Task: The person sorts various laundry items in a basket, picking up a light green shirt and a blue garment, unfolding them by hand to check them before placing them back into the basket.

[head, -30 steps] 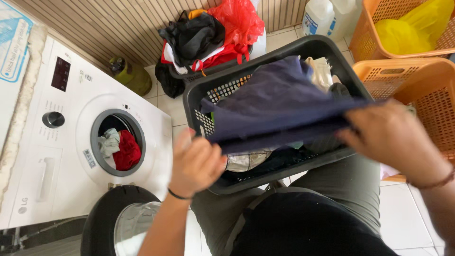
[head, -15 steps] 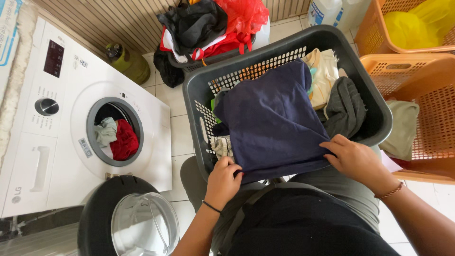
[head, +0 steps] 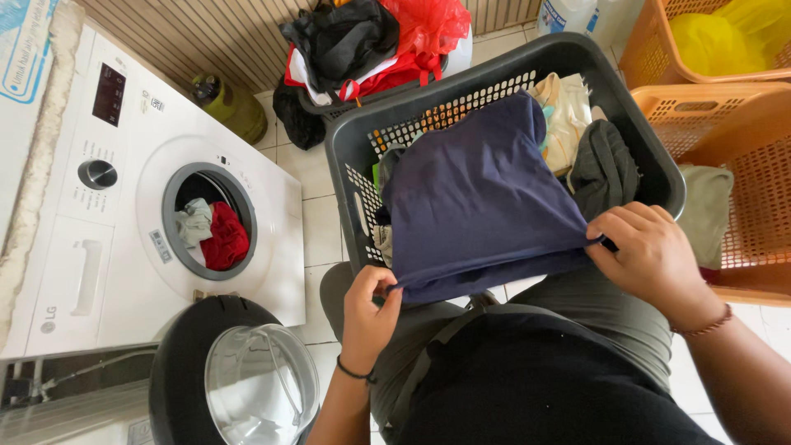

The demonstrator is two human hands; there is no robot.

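The navy garment [head: 482,198] is soft, light and limp (it sags wherever unsupported), so judge the hem corners the best hold. The left hand [head: 368,305] fingers are pinched shut on its near left corner; the right hand [head: 651,255] fingers are clamped on the near right corner. The cloth spreads away from both sets of fingers, draped over the dark laundry basket [head: 638,140] on the lap.
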